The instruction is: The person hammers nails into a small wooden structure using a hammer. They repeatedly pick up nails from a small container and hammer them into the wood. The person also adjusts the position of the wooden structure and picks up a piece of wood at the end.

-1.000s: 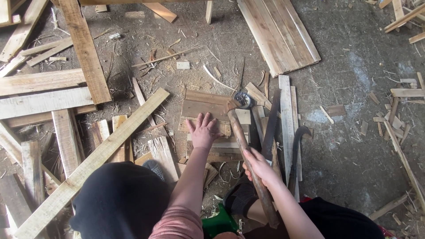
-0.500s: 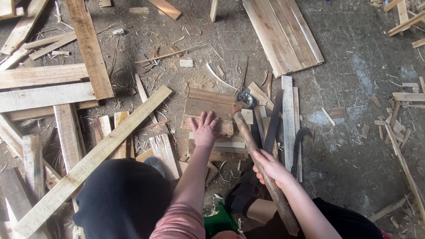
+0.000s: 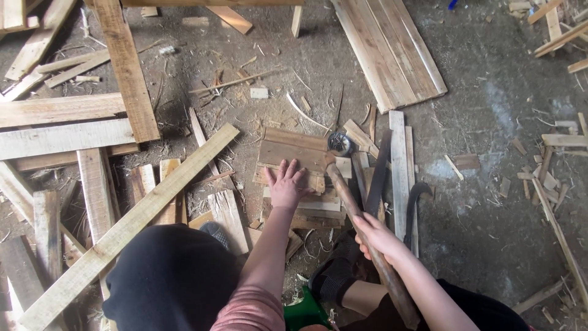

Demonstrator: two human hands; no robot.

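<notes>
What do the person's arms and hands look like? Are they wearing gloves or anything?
No gloves. The left hand and the right hand are bare, with no rings, watch or bracelets showing. The left arm has a short, faded pink sleeve up near the shoulder. The right arm is bare as far as the picture shows.

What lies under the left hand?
The left hand presses flat on a short board stacked on more wood pieces; whatever sits beneath the palm itself is covered.
</notes>
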